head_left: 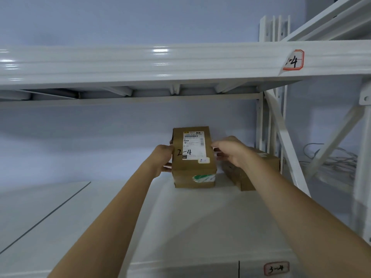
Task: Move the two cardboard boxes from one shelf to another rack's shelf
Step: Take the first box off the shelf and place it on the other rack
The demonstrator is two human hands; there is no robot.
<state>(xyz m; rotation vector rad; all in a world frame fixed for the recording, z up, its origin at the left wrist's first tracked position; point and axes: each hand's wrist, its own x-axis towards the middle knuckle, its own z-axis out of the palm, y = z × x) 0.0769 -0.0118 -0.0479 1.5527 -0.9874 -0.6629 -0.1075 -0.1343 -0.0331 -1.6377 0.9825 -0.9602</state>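
A brown cardboard box point(193, 171) with a white label marked "2-4" stands near the back of a white shelf point(180, 217). My left hand point(163, 160) presses its left side. On its right edge, near the top, my right hand point(230, 152) touches with the fingertips. A second, lower cardboard box point(249, 177) lies on the same shelf just to the right, partly hidden behind my right hand and forearm. The bottom of the first box seems to rest on the shelf.
A white beam point(160, 63) of the shelf above, tagged with a label ending in "4", crosses the view overhead. White uprights and a diagonal brace point(285, 141) stand at the right. The front edge carries a "3-4" tag point(276, 268). Loose cables point(331, 159) lie beyond the rack.
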